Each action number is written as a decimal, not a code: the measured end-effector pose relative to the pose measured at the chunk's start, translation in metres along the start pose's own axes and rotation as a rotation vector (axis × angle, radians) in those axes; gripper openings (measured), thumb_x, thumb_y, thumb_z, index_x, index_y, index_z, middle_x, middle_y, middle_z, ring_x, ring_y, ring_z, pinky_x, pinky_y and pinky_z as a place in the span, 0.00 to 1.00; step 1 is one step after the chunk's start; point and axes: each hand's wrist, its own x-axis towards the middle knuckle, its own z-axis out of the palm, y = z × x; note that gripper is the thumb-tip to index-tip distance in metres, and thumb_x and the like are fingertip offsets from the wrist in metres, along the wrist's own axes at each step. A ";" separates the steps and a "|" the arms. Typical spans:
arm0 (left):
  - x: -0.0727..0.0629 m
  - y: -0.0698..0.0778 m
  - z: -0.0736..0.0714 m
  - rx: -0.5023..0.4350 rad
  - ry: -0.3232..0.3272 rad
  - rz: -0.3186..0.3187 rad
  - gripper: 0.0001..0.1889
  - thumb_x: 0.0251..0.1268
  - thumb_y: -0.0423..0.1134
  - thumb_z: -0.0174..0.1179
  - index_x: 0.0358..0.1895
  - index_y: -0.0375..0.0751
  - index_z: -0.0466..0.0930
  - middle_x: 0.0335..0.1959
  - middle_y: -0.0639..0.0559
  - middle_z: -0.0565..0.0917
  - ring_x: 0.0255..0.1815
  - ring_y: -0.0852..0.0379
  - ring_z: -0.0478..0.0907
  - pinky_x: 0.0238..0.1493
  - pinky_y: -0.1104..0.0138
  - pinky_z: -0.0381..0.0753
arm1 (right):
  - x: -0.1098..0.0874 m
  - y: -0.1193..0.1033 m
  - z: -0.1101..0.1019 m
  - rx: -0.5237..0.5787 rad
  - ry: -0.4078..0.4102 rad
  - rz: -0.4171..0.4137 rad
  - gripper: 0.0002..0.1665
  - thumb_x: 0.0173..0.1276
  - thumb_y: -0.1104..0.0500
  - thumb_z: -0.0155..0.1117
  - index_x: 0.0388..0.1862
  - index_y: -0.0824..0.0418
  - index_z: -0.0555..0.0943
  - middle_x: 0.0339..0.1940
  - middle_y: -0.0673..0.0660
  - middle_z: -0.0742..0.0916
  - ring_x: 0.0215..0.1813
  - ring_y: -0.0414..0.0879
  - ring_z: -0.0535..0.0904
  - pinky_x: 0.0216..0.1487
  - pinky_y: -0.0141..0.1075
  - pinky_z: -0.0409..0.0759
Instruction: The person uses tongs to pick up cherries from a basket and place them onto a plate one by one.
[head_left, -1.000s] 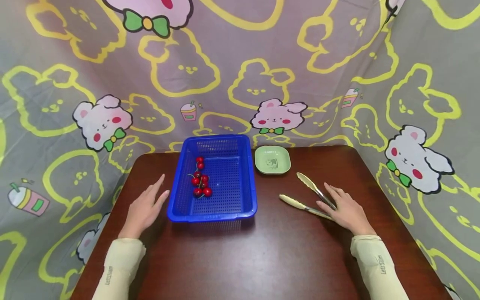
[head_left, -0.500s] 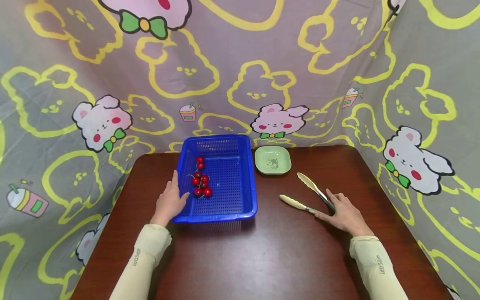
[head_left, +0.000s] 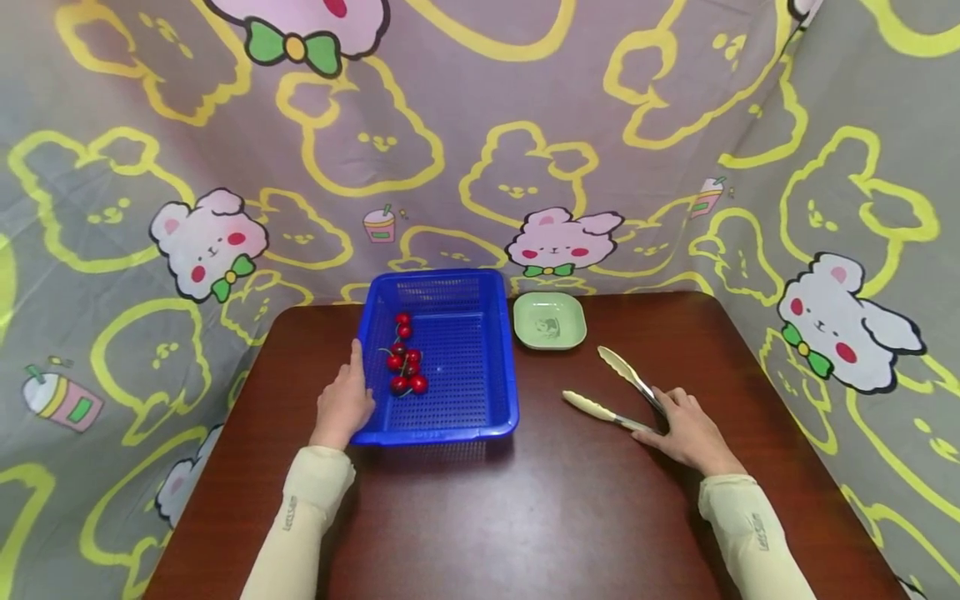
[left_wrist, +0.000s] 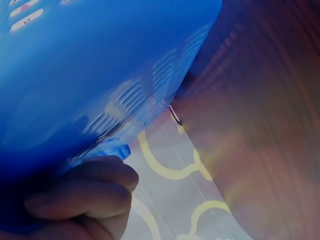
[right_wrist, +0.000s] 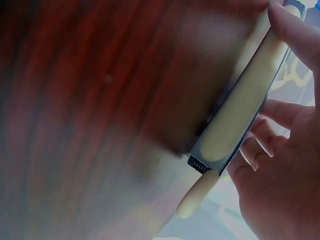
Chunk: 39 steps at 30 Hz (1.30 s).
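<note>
My left hand (head_left: 343, 404) grips the left rim of a blue plastic basket (head_left: 435, 435), its index finger stretched along the edge. In the left wrist view, curled fingers (left_wrist: 95, 195) lie against the basket's outer wall (left_wrist: 115, 45). Several red cherries (head_left: 395, 362) with stems rest in the left part of the basket. My right hand (head_left: 686, 433) holds a pair of tongs (head_left: 588, 406) at the handles, with the cream tips spread apart on the table. The right wrist view shows the thumb (right_wrist: 295, 30) on one cream-padded handle (right_wrist: 240, 105) and the other fingers behind it.
A pale green dish (head_left: 531, 315) with a panda print stands just right of the basket, near the far edge of the dark wooden table (head_left: 525, 517). Patterned cloth (head_left: 450, 125) hangs behind the table and along both sides.
My left hand has moved right onto the basket's left rim, and its fingers have closed there. My right hand has shifted slightly and taken hold of the tongs' handles. The basket looks unmoved.
</note>
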 end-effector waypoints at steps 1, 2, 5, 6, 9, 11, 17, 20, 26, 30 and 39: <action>0.000 0.000 0.000 0.000 -0.002 0.004 0.48 0.70 0.32 0.61 0.84 0.35 0.38 0.61 0.24 0.75 0.40 0.31 0.82 0.50 0.36 0.81 | 0.000 0.001 0.001 0.000 0.000 0.001 0.58 0.58 0.40 0.78 0.75 0.75 0.67 0.57 0.72 0.77 0.56 0.66 0.72 0.52 0.62 0.77; 0.000 0.000 0.001 0.001 -0.003 0.008 0.48 0.70 0.32 0.61 0.84 0.35 0.38 0.61 0.24 0.75 0.41 0.31 0.82 0.51 0.36 0.81 | -0.001 0.001 0.001 -0.001 -0.001 0.001 0.58 0.58 0.40 0.79 0.75 0.75 0.67 0.57 0.73 0.77 0.56 0.66 0.72 0.53 0.62 0.77; 0.000 -0.002 0.002 -0.005 -0.002 0.013 0.48 0.70 0.32 0.61 0.84 0.35 0.38 0.62 0.24 0.75 0.43 0.29 0.82 0.52 0.35 0.80 | 0.000 0.003 0.003 0.006 0.004 -0.003 0.58 0.58 0.42 0.79 0.75 0.75 0.67 0.57 0.72 0.77 0.56 0.66 0.72 0.53 0.62 0.77; 0.001 -0.003 0.002 -0.007 0.000 0.015 0.48 0.70 0.32 0.60 0.84 0.35 0.37 0.61 0.23 0.75 0.44 0.29 0.82 0.53 0.35 0.80 | 0.000 0.004 0.004 0.008 0.007 -0.007 0.57 0.57 0.42 0.79 0.74 0.75 0.67 0.56 0.72 0.77 0.56 0.66 0.73 0.53 0.62 0.77; 0.001 -0.004 0.003 -0.020 0.006 0.019 0.48 0.70 0.31 0.61 0.84 0.35 0.37 0.61 0.23 0.76 0.44 0.29 0.82 0.53 0.35 0.80 | 0.001 0.004 0.005 0.012 0.016 -0.010 0.56 0.56 0.42 0.80 0.73 0.74 0.70 0.55 0.72 0.78 0.55 0.66 0.74 0.51 0.62 0.77; 0.001 -0.004 0.003 -0.024 0.005 0.023 0.48 0.70 0.31 0.61 0.84 0.34 0.37 0.60 0.23 0.76 0.43 0.30 0.82 0.53 0.35 0.80 | 0.001 0.005 0.004 0.017 0.022 -0.011 0.54 0.56 0.42 0.80 0.72 0.73 0.72 0.54 0.70 0.79 0.53 0.65 0.76 0.49 0.62 0.78; -0.001 -0.004 0.002 -0.022 0.007 0.019 0.48 0.70 0.31 0.60 0.84 0.34 0.37 0.59 0.24 0.77 0.42 0.31 0.82 0.52 0.36 0.81 | 0.001 0.002 -0.008 0.080 0.033 -0.009 0.49 0.61 0.38 0.77 0.71 0.67 0.74 0.51 0.64 0.78 0.41 0.56 0.80 0.43 0.57 0.78; -0.001 -0.004 0.001 -0.022 0.007 0.015 0.48 0.70 0.31 0.61 0.84 0.34 0.38 0.59 0.24 0.77 0.42 0.31 0.82 0.51 0.36 0.81 | 0.003 0.000 -0.014 0.103 0.039 -0.002 0.48 0.63 0.35 0.74 0.70 0.67 0.75 0.52 0.64 0.78 0.44 0.58 0.81 0.46 0.58 0.78; -0.001 -0.002 0.001 -0.015 0.008 0.012 0.48 0.70 0.31 0.61 0.84 0.34 0.38 0.58 0.25 0.78 0.43 0.31 0.82 0.52 0.36 0.81 | 0.008 -0.015 -0.030 0.184 0.055 -0.019 0.44 0.66 0.38 0.72 0.68 0.69 0.77 0.51 0.66 0.81 0.50 0.61 0.81 0.52 0.58 0.77; 0.000 -0.002 0.001 -0.011 0.015 0.018 0.48 0.70 0.31 0.61 0.84 0.33 0.39 0.57 0.24 0.78 0.41 0.31 0.82 0.50 0.37 0.82 | 0.012 -0.031 -0.043 0.222 0.066 -0.036 0.41 0.69 0.40 0.70 0.68 0.68 0.77 0.52 0.66 0.82 0.51 0.59 0.80 0.54 0.55 0.75; 0.000 -0.004 0.002 0.001 0.022 0.022 0.48 0.69 0.32 0.62 0.84 0.34 0.39 0.55 0.25 0.79 0.40 0.32 0.82 0.47 0.38 0.82 | 0.028 -0.064 -0.065 0.309 0.023 -0.056 0.37 0.74 0.39 0.64 0.70 0.62 0.77 0.52 0.60 0.83 0.48 0.52 0.79 0.50 0.45 0.75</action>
